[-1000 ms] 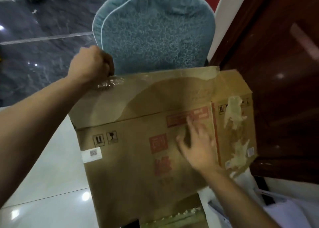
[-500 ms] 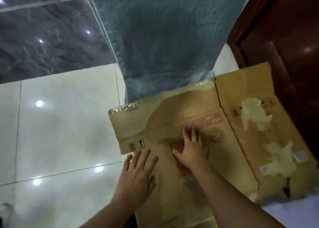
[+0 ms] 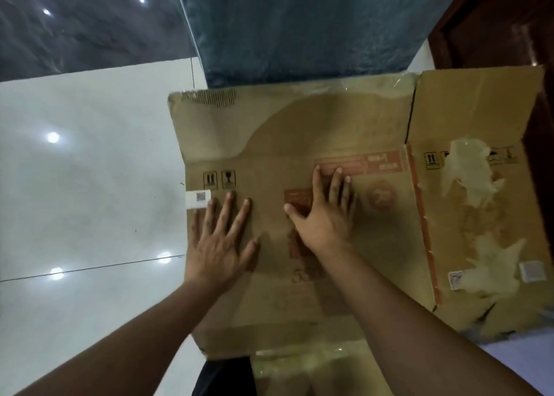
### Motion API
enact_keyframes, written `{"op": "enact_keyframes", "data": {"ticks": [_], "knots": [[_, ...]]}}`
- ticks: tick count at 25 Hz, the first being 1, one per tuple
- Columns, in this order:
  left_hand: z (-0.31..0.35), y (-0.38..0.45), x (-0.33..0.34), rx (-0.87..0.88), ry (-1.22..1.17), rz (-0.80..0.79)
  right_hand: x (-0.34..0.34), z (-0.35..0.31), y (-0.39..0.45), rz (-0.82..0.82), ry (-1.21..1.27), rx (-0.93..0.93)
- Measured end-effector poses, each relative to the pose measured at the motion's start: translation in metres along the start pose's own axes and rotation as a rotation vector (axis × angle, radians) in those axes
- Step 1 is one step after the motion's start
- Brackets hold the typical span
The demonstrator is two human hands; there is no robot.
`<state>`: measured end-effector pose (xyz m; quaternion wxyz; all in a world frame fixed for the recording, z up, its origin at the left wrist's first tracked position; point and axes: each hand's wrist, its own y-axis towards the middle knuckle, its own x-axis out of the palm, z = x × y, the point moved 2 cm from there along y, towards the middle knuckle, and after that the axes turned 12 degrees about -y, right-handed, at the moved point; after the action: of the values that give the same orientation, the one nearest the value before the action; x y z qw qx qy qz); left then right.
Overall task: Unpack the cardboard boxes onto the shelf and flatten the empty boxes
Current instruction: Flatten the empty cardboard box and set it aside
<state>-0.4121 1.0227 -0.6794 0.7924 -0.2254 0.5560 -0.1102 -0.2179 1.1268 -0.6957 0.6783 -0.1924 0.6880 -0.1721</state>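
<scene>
A brown cardboard box (image 3: 299, 132) lies flattened on the pale tiled floor, its flaps spread out toward the top and right. It bears red print, handling symbols and torn tape patches on its right panel. My left hand (image 3: 220, 239) presses flat on the box near its left edge, fingers spread and straight. Just to the right, my right hand (image 3: 325, 213) presses flat on the red print in the middle of the panel, fingers straight.
A teal cushion (image 3: 299, 27) stands just behind the box. Dark wooden furniture (image 3: 491, 18) rises at the right, against the box's right flap. Glossy white floor tiles (image 3: 90, 186) stretch to the left, dark marble flooring (image 3: 90, 21) beyond them.
A second ago the box stood upright, my left hand gripping its top flap. It has gone down flat on the floor, and both hands now press on it with straight fingers.
</scene>
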Motion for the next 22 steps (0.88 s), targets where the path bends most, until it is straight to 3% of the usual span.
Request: {"op": "enact_keyframes", "data": {"ticks": [3,5,8,12,16,19,22], "knots": [[-0.018,0.034,-0.019,0.010,0.059,0.009,-0.009,-0.019,0.021,0.057,0.083,0.016],[-0.018,0.040,-0.021,0.006,0.058,0.005,-0.011,0.003,0.011,0.134,0.098,-0.121],[-0.008,0.035,-0.014,-0.001,0.024,0.052,0.002,0.039,-0.011,0.217,-0.119,-0.275],[-0.003,0.031,0.009,0.038,0.011,0.045,0.030,0.043,-0.004,0.212,-0.233,-0.272],[-0.001,0.031,0.005,0.030,0.001,0.016,0.016,0.050,-0.008,0.217,-0.138,-0.329],[-0.005,0.031,0.005,0.041,-0.032,0.020,0.022,0.083,-0.030,0.314,-0.117,-0.110],[-0.001,0.032,0.011,0.052,-0.036,0.042,0.044,0.119,-0.042,0.283,-0.136,0.136]]}}
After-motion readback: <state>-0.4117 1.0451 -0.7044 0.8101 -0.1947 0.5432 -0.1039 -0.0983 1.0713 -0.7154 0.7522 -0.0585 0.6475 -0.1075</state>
